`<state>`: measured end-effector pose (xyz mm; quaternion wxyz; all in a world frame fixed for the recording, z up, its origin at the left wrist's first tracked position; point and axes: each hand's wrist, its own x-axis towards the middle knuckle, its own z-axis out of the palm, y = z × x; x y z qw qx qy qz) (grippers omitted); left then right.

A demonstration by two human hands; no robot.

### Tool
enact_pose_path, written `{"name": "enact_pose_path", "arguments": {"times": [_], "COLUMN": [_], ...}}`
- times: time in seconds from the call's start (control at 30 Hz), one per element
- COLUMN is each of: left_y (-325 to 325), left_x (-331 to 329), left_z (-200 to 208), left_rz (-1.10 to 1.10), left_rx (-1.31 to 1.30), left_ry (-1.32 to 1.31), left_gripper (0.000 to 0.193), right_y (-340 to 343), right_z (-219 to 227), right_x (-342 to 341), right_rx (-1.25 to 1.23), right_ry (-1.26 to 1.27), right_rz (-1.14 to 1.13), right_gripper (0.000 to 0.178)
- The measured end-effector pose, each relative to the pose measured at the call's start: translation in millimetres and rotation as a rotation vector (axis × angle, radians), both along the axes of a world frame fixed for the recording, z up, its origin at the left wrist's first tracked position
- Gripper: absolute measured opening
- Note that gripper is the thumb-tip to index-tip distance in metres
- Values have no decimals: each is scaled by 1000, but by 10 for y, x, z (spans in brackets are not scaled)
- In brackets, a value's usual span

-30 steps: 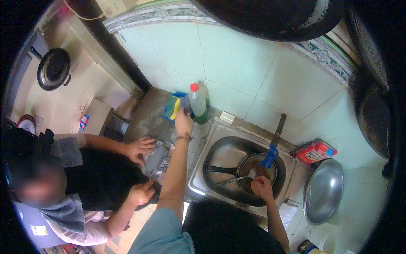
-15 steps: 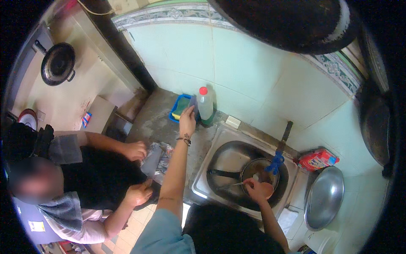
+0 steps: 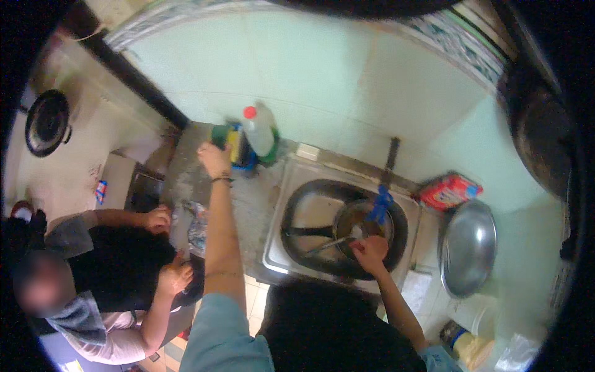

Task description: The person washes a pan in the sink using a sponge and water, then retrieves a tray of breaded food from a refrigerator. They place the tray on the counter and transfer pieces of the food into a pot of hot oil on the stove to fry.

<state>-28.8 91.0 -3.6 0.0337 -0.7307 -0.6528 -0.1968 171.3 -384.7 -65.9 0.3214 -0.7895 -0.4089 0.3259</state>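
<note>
My left hand (image 3: 215,161) reaches to the back of the counter, its fingers closed on a green-and-yellow sponge (image 3: 234,144) at a small blue tray (image 3: 245,167). Beside the tray stands a clear bottle (image 3: 260,133) with a red cap and green liquid. Over the steel sink (image 3: 274,248), my right hand (image 3: 369,253) is closed, fingertips pinched; what it grips is hard to make out. A pinkish round dish (image 3: 379,244) lies against that hand, and a thin metal utensil (image 3: 325,247) runs up to its fingers. Below is a dark-handled pan (image 3: 310,232) with brownish water inside.
A blue-handled tap (image 3: 382,201) rises behind the sink. Right of it are a red pouch (image 3: 449,190) and a large steel basin (image 3: 471,248). At left, a co-worker (image 3: 118,266) holds a knife-like blade near crumpled foil (image 3: 197,226). A dark pan (image 3: 545,142) hangs at right.
My left hand has moved left at the tray, and the sponge is now raised in its fingers. My right hand stays over the pan. The whole view has shifted.
</note>
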Motion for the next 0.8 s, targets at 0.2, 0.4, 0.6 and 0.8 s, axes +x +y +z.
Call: {"name": "enact_pose_path", "arguments": {"times": [0.2,0.4,0.6,0.8], "left_y": [-1538,-3275,-2996,-3239], "left_x": [60,637,1023,1885], "left_z": [233,148,921,1322], "left_rz": [-158,-743,-1090,-1522], "left_rx": [-297,-1014,-102,267], "left_ry": [-975,-553,-577,-262], "left_gripper": [38,55,55,54], "right_y": [164,564,514,407], "right_z": [12,214,134,259], "right_x": [-162,-265,51,85], "right_rx": [65,167,438,672], "right_ry": [767,1622,1663,670], "right_rz": [-327,-516,-539,-75], "right_gripper": [24,43,50,73]}}
